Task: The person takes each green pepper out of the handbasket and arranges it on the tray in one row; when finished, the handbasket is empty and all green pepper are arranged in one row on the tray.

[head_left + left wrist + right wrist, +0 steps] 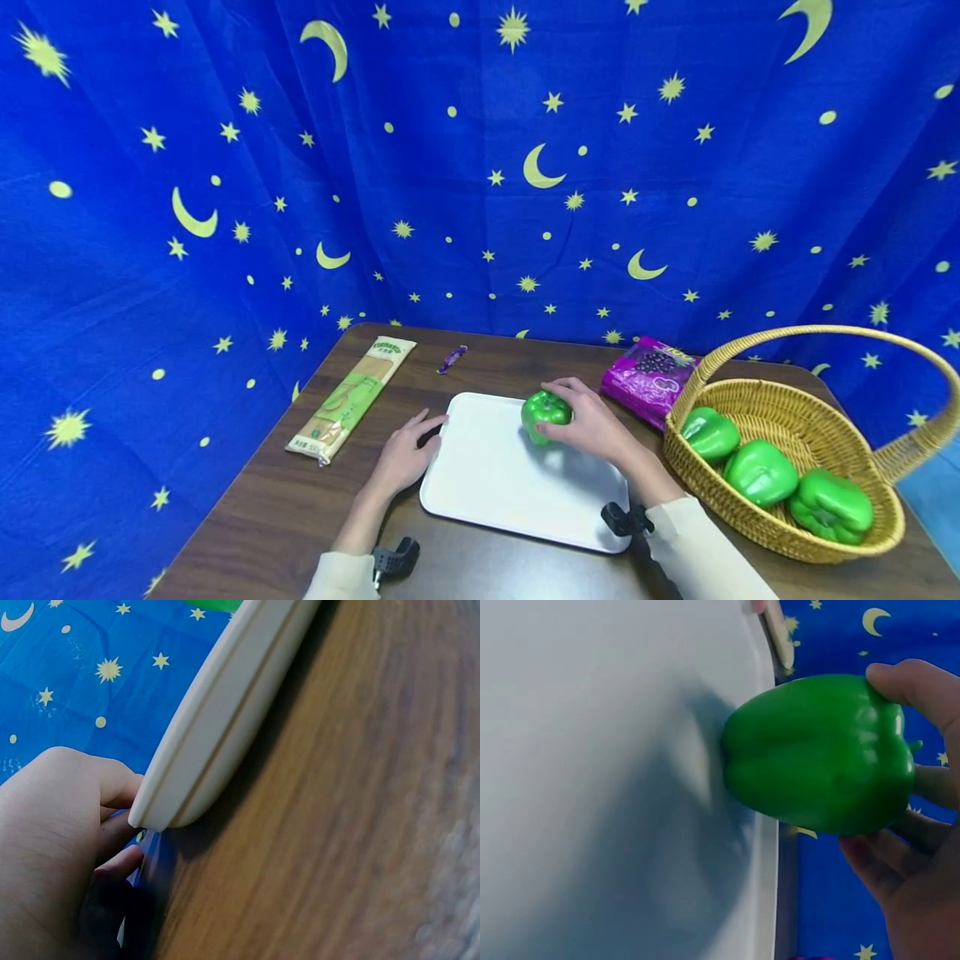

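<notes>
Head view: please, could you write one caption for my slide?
Right hand gripping a green pepper over a white tray, left hand at its edge.

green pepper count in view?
4. One green pepper in the right hand over the white tray; three in the wicker basket: left pepper, middle pepper, right pepper. The basket's near side could hide more.

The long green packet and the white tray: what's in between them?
The left hand, at the edge of the white tray, and bare brown table between that hand and the long green packet. The head view shows this.
</notes>
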`<action>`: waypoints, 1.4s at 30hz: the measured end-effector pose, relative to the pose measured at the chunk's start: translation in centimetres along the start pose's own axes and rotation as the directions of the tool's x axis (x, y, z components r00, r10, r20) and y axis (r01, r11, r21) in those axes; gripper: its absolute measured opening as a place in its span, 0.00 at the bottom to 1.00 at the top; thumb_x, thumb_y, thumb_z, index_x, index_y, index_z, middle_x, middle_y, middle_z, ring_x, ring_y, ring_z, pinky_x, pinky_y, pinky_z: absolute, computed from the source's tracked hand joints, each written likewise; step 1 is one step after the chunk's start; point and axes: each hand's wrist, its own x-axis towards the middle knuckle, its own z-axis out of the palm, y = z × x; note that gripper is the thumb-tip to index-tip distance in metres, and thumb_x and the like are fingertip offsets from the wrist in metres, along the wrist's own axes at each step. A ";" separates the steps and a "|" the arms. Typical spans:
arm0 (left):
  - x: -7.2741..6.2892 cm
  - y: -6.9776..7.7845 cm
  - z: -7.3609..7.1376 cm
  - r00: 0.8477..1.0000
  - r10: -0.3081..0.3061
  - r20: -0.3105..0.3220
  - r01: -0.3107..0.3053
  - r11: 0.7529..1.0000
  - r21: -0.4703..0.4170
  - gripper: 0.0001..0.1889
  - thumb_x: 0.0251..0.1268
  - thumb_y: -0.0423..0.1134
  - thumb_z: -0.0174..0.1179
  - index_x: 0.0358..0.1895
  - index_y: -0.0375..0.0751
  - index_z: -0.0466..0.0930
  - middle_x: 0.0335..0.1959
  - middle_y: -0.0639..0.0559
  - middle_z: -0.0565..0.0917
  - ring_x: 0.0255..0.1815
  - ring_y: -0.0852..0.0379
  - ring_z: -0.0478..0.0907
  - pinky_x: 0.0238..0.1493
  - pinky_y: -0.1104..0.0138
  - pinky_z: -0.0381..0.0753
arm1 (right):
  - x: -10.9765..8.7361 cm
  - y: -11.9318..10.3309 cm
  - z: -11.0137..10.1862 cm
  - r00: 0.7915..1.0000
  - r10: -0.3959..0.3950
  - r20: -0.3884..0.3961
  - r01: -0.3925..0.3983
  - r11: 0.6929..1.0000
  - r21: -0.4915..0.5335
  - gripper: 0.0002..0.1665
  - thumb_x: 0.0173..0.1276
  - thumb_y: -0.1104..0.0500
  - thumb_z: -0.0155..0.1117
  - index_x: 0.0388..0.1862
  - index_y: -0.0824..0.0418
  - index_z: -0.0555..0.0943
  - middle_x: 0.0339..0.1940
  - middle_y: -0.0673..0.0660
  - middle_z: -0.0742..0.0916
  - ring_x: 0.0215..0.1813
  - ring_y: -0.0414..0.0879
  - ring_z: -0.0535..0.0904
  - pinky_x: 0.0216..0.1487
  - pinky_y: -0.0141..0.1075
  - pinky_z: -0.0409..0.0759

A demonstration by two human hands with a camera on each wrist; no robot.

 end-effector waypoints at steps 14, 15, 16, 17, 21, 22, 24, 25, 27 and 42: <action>0.2 -0.2 0.1 1.000 0.008 0.007 -0.008 1.000 -0.003 0.19 0.68 0.43 0.55 0.61 0.56 0.78 0.69 0.41 0.66 0.68 0.37 0.62 0.64 0.40 0.58 | -0.7 1.2 -0.5 0.999 -0.040 0.005 0.039 0.994 0.102 0.55 0.45 0.47 0.80 0.72 0.50 0.64 0.62 0.58 0.74 0.58 0.53 0.73 0.56 0.54 0.73; 0.2 -0.2 0.1 1.000 0.010 0.006 -0.010 1.000 -0.008 0.19 0.68 0.43 0.55 0.61 0.56 0.78 0.69 0.41 0.66 0.68 0.37 0.62 0.64 0.40 0.58 | -0.8 1.3 -0.6 0.999 -0.054 0.010 0.052 0.993 0.109 0.56 0.44 0.49 0.81 0.73 0.51 0.63 0.64 0.59 0.73 0.59 0.54 0.72 0.57 0.55 0.73; 0.2 -0.1 0.1 1.000 0.013 0.004 -0.013 1.000 -0.011 0.19 0.68 0.43 0.55 0.61 0.56 0.78 0.69 0.41 0.66 0.68 0.38 0.62 0.65 0.40 0.58 | -0.8 1.5 -0.7 0.998 -0.061 0.020 0.058 0.990 0.127 0.58 0.45 0.52 0.81 0.74 0.51 0.62 0.65 0.60 0.72 0.61 0.55 0.71 0.57 0.55 0.72; 0.1 -0.1 0.1 1.000 0.015 0.003 -0.015 1.000 -0.012 0.19 0.68 0.43 0.55 0.61 0.56 0.78 0.69 0.41 0.67 0.69 0.38 0.62 0.65 0.41 0.58 | -0.8 1.6 -0.9 0.997 -0.065 0.031 0.059 0.987 0.151 0.59 0.45 0.55 0.81 0.74 0.52 0.60 0.66 0.61 0.71 0.62 0.57 0.70 0.58 0.55 0.72; 0.0 0.1 0.1 1.000 0.008 0.004 -0.008 1.000 -0.014 0.19 0.69 0.44 0.55 0.61 0.56 0.78 0.69 0.42 0.66 0.69 0.39 0.62 0.65 0.41 0.58 | -1.2 0.1 -2.5 0.992 -0.088 0.089 0.063 0.965 0.253 0.57 0.47 0.68 0.75 0.75 0.64 0.55 0.69 0.68 0.67 0.67 0.65 0.64 0.60 0.56 0.70; 0.0 0.2 0.0 1.000 0.007 0.004 -0.007 1.000 -0.016 0.19 0.69 0.44 0.55 0.61 0.56 0.78 0.70 0.42 0.66 0.69 0.39 0.62 0.65 0.41 0.58 | -1.2 -0.1 -2.8 0.990 -0.090 0.110 0.056 0.957 0.283 0.57 0.48 0.71 0.74 0.74 0.66 0.55 0.70 0.70 0.66 0.67 0.66 0.63 0.60 0.57 0.70; 0.0 0.1 0.0 1.000 0.004 0.004 -0.004 1.000 -0.019 0.19 0.69 0.44 0.54 0.61 0.57 0.78 0.70 0.42 0.66 0.69 0.38 0.61 0.65 0.40 0.58 | -1.1 -0.4 -3.1 0.984 -0.106 0.144 0.055 0.946 0.319 0.55 0.48 0.75 0.70 0.74 0.70 0.54 0.70 0.71 0.65 0.68 0.67 0.62 0.61 0.58 0.69; -0.1 0.1 0.0 1.000 0.004 0.004 -0.004 1.000 -0.019 0.19 0.69 0.44 0.54 0.61 0.57 0.78 0.70 0.42 0.66 0.69 0.38 0.61 0.65 0.40 0.57 | -1.0 0.2 -2.9 0.981 -0.107 0.162 0.048 0.942 0.332 0.55 0.48 0.76 0.70 0.74 0.70 0.54 0.71 0.71 0.64 0.68 0.67 0.62 0.61 0.58 0.68; -0.1 0.0 0.1 1.000 0.012 0.005 -0.012 1.000 -0.015 0.19 0.69 0.44 0.54 0.61 0.57 0.78 0.70 0.42 0.66 0.69 0.38 0.62 0.65 0.40 0.58 | -0.7 1.3 -2.3 0.975 -0.110 0.194 0.031 0.928 0.372 0.54 0.48 0.77 0.69 0.74 0.69 0.54 0.71 0.69 0.65 0.68 0.66 0.63 0.61 0.59 0.68; 0.1 -0.1 0.1 1.000 0.021 0.002 -0.021 1.000 -0.010 0.18 0.68 0.44 0.55 0.61 0.57 0.78 0.69 0.41 0.66 0.68 0.38 0.62 0.65 0.41 0.58 | 0.7 2.6 0.3 0.990 -0.072 0.122 0.025 0.937 0.347 0.45 0.47 0.59 0.79 0.64 0.64 0.70 0.53 0.60 0.81 0.53 0.56 0.77 0.49 0.48 0.80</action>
